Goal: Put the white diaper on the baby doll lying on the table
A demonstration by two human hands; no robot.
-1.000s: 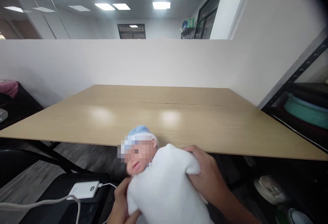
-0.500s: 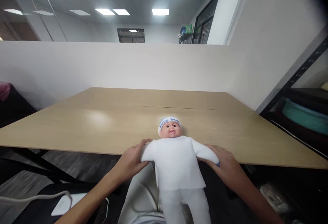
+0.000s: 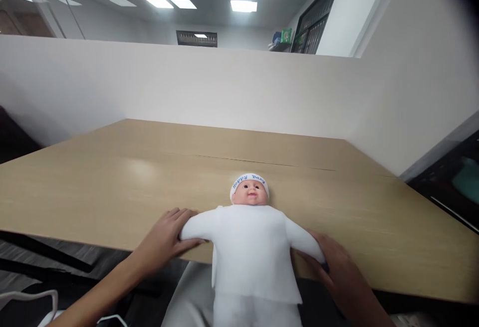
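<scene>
A baby doll (image 3: 251, 252) in a white top and trousers lies face up across the table's front edge. Its white cap (image 3: 250, 179) carries blue "Happy Baby" lettering. My left hand (image 3: 165, 237) is closed round the end of the doll's arm at the left, thumb below and fingers above. On the other side, my right hand (image 3: 337, 267) grips the end of the other arm, its fingertips partly hidden behind the sleeve. Both doll arms are stretched outward. The lower legs fall outside the view.
The pale wooden table (image 3: 112, 187) has a thin seam across it and meets a low white wall (image 3: 224, 87) behind. A dark rack (image 3: 445, 182) stands at the right. A white cable (image 3: 37, 294) loops at lower left, near my grey trouser leg (image 3: 190, 297).
My left hand has moved outward to the left, drawing the doll's arm straighter. The doll now rests further onto the table, and the view has tilted down slightly.
</scene>
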